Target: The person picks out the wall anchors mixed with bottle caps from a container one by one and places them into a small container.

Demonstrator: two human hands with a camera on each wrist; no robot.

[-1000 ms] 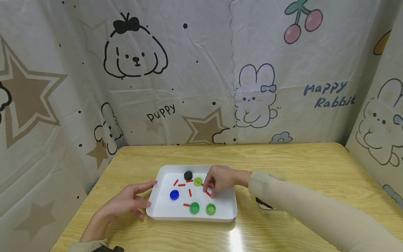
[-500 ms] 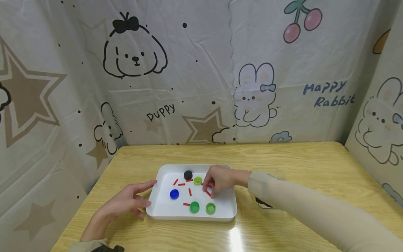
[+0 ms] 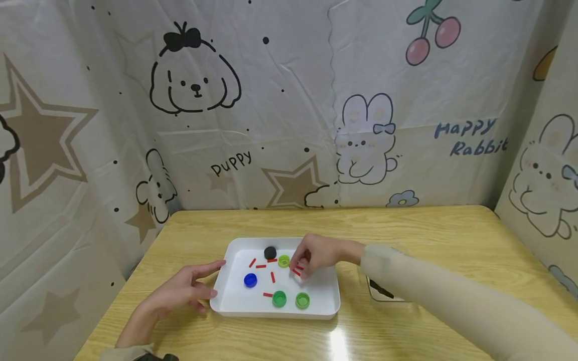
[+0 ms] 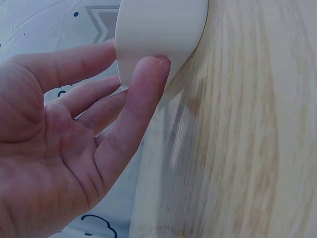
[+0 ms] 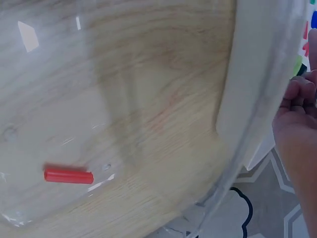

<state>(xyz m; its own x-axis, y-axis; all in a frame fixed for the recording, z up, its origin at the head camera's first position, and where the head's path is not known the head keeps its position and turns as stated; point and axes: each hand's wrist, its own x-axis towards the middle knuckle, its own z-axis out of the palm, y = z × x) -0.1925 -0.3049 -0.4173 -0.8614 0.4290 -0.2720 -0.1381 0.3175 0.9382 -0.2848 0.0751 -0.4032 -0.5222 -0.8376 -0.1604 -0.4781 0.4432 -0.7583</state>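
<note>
My right hand (image 3: 313, 251) is over the right part of a white tray (image 3: 334, 291), pinching a short red stick (image 3: 296, 273) between thumb and fingertips. Another red stick (image 3: 300, 267) lies partly under the fingers. Close by on the left is a yellow-green cap (image 3: 283, 261). The left hand (image 3: 178, 288) touches the tray's left end with spread, fairly straight fingers; the left wrist view shows the fingertips against the tray's outer wall (image 4: 161, 27). In the right wrist view, the right hand (image 5: 299, 99) appears only at the edge, its fingertips mostly hidden.
Inside the tray are a black cap (image 3: 270, 252), a blue cap (image 3: 250, 280), a green cap (image 3: 279, 299), a light green cap (image 3: 302, 300) and several red sticks (image 3: 273, 277). A clear container (image 3: 390, 299) stands under the right forearm; a red stick (image 5: 68, 175) shows in it.
My right hand has risen slightly from the tray floor, and the pinched red stick has come up with it. The left hand stays at the tray's end.
</note>
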